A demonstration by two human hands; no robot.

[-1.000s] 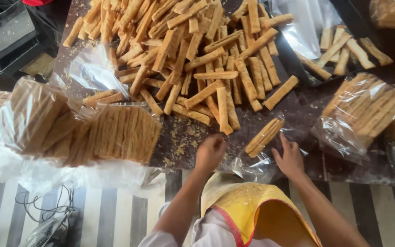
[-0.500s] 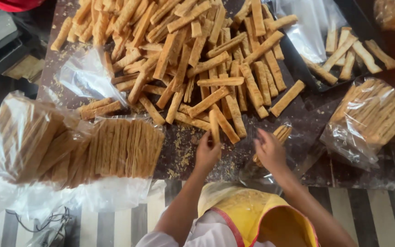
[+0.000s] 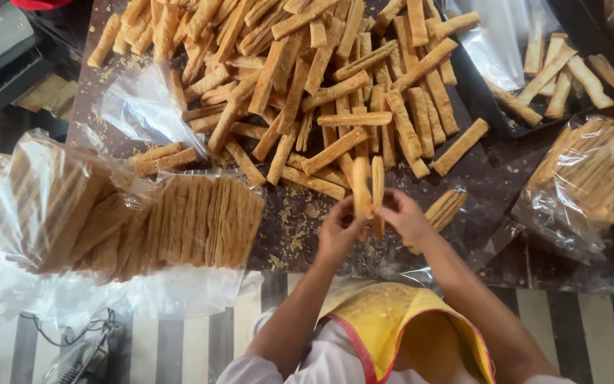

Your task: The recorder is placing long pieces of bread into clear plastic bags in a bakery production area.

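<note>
Near the front edge of the dark tabletop (image 3: 506,192), two long baked sticks (image 3: 368,186) stand upright between both hands: the left hand (image 3: 337,235) pinches one low down, the right hand (image 3: 405,217) closes its fingers on the other. They look to be gathered into a bundle, so squaring their ends seems the next need. Just right lies a small clear bag of sticks (image 3: 443,208); behind, the loose pile (image 3: 321,85); left, filled bags (image 3: 129,220).

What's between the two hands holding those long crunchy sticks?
In the head view, two long golden-brown baked sticks stand upright side by side between the left hand and the right hand, pinched by both.
</note>
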